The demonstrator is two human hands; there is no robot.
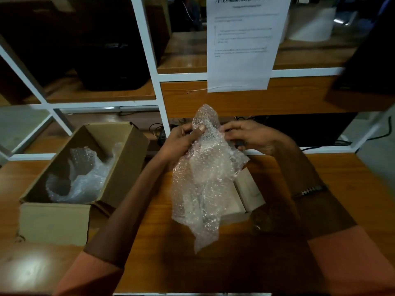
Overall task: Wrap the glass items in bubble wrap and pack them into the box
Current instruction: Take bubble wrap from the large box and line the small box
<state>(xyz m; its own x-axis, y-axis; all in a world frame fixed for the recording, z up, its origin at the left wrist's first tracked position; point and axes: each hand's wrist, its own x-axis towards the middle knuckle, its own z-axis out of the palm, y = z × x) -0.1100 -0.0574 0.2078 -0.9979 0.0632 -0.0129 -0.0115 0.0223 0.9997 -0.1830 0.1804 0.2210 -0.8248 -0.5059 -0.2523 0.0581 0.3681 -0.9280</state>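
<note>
So the bubble wrap (203,178) is up in the air over the wooden table (342,178), bunched around something pale and see-through that I'd guess is one of the glass items (too blurry under the plastic to say what shape). Left hand (181,139) is closed on the upper part of the bundle, thumb pressed flat on the wrap. Right hand (250,135) is pinching the wrap's upper right edge, though its fingertips are partly hidden. Handling-wise I'd call this light but fragile, and the wrap is soft, floppy and probably a bit slick, so the glass could slide out the loose tail hanging down. Best to grip around the thick middle where the item sits, not the empty ends. The cardboard box (53,221) sits open to the left, well apart from the bundle, and already has a crumpled wad of wrap (79,178) inside, maybe a wrapped piece, can't tell. A small pale box (250,191) lies on the table behind the bundle.
</note>
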